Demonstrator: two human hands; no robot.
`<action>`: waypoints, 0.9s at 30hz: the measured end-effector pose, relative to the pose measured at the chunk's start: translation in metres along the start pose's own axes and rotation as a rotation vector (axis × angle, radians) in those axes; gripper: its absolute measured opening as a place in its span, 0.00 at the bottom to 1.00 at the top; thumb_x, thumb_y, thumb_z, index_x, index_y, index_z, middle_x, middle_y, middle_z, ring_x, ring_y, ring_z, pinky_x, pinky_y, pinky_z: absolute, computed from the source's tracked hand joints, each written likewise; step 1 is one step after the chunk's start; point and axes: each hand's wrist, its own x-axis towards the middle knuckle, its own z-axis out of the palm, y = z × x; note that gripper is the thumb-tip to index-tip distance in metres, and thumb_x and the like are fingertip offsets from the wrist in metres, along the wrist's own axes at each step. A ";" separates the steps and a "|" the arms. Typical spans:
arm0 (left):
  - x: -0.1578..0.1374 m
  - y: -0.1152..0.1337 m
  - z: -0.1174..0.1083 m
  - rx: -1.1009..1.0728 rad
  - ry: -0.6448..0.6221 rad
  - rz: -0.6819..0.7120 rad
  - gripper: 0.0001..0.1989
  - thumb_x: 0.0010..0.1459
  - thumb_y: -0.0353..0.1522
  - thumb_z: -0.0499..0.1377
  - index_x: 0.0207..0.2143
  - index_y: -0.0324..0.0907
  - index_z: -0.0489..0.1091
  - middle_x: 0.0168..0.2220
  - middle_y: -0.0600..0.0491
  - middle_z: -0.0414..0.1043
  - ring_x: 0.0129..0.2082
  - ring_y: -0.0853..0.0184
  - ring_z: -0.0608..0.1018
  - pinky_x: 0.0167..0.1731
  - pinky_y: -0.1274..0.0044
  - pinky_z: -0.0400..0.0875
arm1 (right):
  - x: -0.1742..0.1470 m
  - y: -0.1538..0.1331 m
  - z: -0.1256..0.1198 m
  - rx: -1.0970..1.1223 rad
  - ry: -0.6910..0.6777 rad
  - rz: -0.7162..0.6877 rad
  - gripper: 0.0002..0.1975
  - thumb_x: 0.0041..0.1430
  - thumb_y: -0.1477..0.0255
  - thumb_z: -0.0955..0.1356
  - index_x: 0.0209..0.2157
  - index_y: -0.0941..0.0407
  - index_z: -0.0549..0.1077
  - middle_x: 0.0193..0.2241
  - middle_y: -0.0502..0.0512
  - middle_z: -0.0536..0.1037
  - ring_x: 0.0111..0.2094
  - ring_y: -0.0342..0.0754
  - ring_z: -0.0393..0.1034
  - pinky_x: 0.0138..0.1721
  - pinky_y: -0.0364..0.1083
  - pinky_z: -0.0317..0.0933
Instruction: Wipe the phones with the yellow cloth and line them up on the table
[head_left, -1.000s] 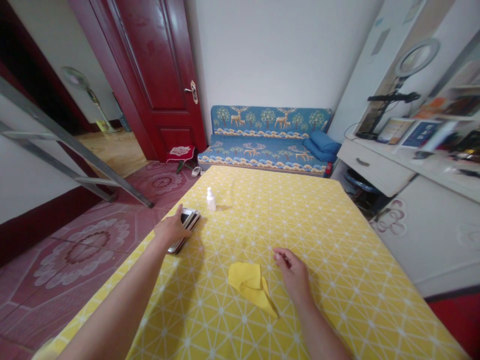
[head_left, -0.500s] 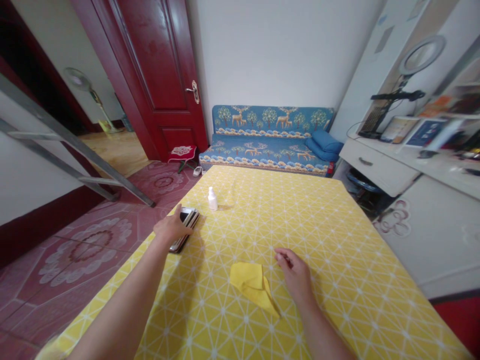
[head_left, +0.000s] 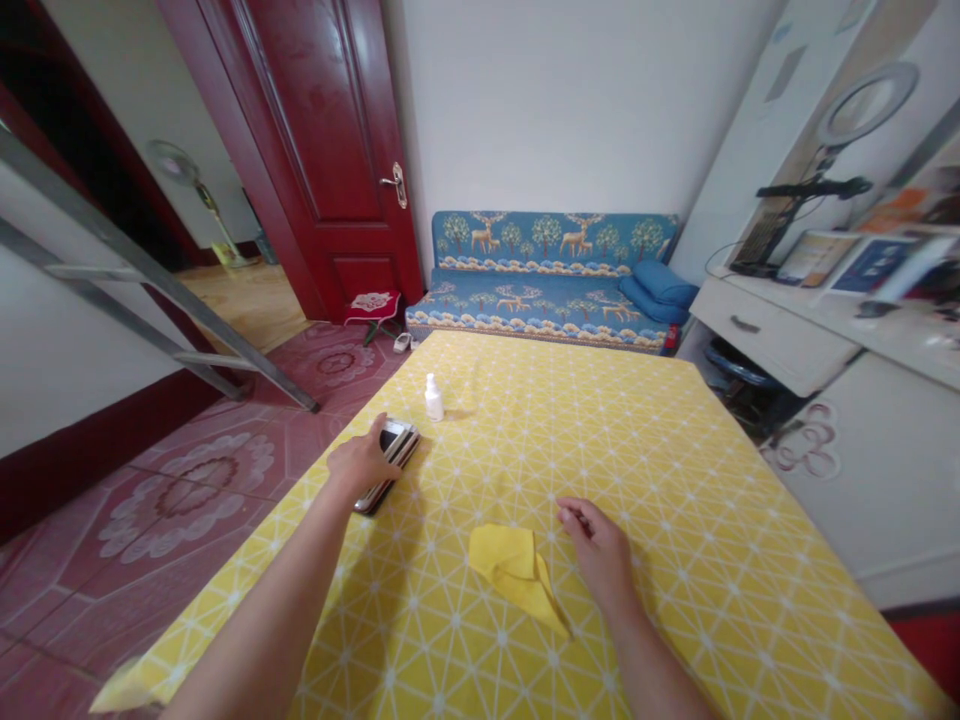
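Observation:
My left hand is laid over a stack of phones near the table's left edge, thumb and fingers on its opposite sides. The upper phone has a white edge and a dark screen; the hand covers part of the stack. Beyond the stack stands a small white bottle, upright and apart from the hand. My right hand rests on the table with its fingers curled in, and nothing shows in it. Left of that hand lies a folded yellow cloth, one corner trailing toward me.
A yellow patterned tablecloth covers the table. Behind it is a blue sofa; a red stool stands by the door. On the left leans a metal ladder, and a white cabinet is at right.
The view has shifted slightly, so things sit farther right in the picture. My left hand and the phone stack have slid a little to the right on the table. The right hand stays by the cloth.

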 end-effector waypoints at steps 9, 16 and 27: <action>-0.005 -0.010 -0.010 -0.138 0.075 0.036 0.53 0.44 0.54 0.58 0.66 0.40 0.41 0.52 0.38 0.69 0.51 0.51 0.73 0.41 0.71 0.66 | -0.004 -0.008 -0.003 0.028 -0.008 -0.015 0.17 0.58 0.60 0.63 0.40 0.56 0.76 0.36 0.58 0.80 0.36 0.52 0.73 0.38 0.49 0.68; -0.020 -0.019 -0.025 -0.103 0.081 -0.035 0.40 0.46 0.47 0.59 0.62 0.47 0.54 0.48 0.47 0.75 0.48 0.53 0.75 0.38 0.72 0.67 | -0.016 -0.031 0.004 -0.198 -0.211 -0.413 0.18 0.58 0.61 0.66 0.48 0.51 0.73 0.48 0.57 0.74 0.52 0.55 0.64 0.53 0.54 0.59; 0.003 -0.032 -0.016 -0.179 0.010 -0.038 0.42 0.40 0.50 0.62 0.57 0.42 0.60 0.46 0.45 0.75 0.47 0.55 0.75 0.38 0.74 0.67 | -0.023 -0.041 0.010 -0.410 -0.396 -0.411 0.26 0.44 0.63 0.73 0.48 0.48 0.73 0.59 0.55 0.65 0.62 0.59 0.50 0.61 0.59 0.46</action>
